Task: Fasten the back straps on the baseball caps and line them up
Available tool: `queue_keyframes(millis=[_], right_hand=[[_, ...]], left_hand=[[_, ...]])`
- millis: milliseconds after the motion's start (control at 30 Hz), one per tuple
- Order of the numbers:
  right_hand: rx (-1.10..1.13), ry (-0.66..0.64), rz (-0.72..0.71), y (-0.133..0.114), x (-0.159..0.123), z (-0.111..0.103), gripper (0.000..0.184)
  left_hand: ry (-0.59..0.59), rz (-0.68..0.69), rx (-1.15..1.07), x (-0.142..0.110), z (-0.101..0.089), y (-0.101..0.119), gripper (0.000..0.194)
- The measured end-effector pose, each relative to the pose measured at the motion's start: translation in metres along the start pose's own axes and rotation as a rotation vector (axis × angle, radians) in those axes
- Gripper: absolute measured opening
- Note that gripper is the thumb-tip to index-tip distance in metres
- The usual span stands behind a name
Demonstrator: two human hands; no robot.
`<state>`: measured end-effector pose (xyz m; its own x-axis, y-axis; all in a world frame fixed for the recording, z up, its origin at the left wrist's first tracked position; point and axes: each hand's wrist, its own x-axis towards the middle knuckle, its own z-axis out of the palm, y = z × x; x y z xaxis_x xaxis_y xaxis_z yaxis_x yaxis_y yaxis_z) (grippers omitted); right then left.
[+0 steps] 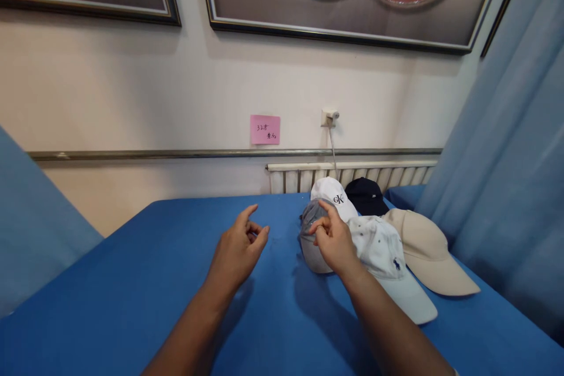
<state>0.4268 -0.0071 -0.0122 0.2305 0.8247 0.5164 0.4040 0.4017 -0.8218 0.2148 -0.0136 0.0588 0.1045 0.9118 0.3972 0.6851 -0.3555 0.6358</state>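
Loosely, the left hand (242, 244) spreads thumb and forefinger above the blue surface (150, 282), holding nothing; the right hand (332, 238), its fingers also parted, is in front of the grey cap (312, 252), contact unclear. The pale cap (374, 241), just right, looks firmest at its brim. The grey cap, on the blue surface, seems light, soft-crowned and unbreakable, best gripped by the brim. Beyond, the white cap (326, 189) and dark cap (365, 195) probably dent easily.
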Motion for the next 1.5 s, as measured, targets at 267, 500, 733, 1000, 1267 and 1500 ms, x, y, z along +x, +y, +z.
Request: queue_keyframes(millis=[267,500,733,1000,1267,1500], right_hand=[[0.042,-0.095,0.001,-0.016,-0.006,0.001,0.048],[0.025,-0.109,-0.082,-0.052,-0.018,-0.009,0.030],[0.017,-0.159,-0.099,-0.063,-0.025,-0.008,0.031],[-0.006,-0.146,-0.096,-0.058,-0.024,-0.006,0.031],[-0.013,-0.116,-0.114,-0.055,-0.024,-0.004,0.039],[-0.053,-0.172,-0.057,-0.041,-0.023,0.007,0.036]], left_hand=[[0.004,0.034,0.006,-0.002,-0.002,-0.002,0.050],[0.126,0.128,-0.091,-0.014,-0.010,0.014,0.039],[0.139,0.164,-0.085,-0.018,-0.011,0.018,0.035],[0.130,0.168,-0.059,-0.016,-0.010,0.015,0.034],[0.131,0.170,-0.055,-0.017,-0.011,0.016,0.035],[0.019,0.131,0.043,-0.010,0.002,0.006,0.038]])
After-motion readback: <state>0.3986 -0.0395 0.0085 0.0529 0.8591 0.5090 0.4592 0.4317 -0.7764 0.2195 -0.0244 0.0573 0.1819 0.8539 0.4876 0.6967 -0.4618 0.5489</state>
